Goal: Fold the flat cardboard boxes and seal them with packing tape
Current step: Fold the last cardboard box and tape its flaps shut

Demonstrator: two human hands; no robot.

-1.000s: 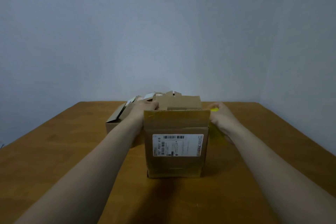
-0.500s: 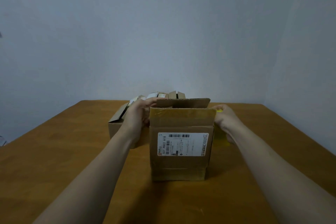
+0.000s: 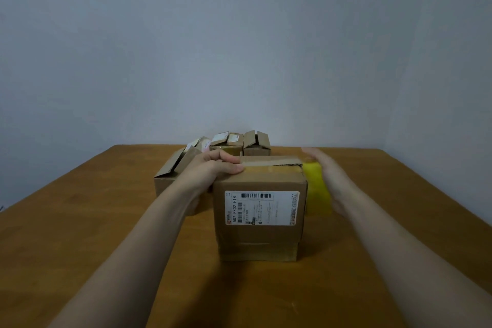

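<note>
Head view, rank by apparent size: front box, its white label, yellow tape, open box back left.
1. Front box
2. White label
3. Yellow tape
Unranked: open box, partly hidden by the left arm and farther away; its visible part looks close to the label's size.

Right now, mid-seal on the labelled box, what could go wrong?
The yellow tape juts loose off the right side of the brown cardboard box; the open right hand could press it down wrinkled or crooked. Only the left hand grips the box, so it might slide on the wooden table.
</note>
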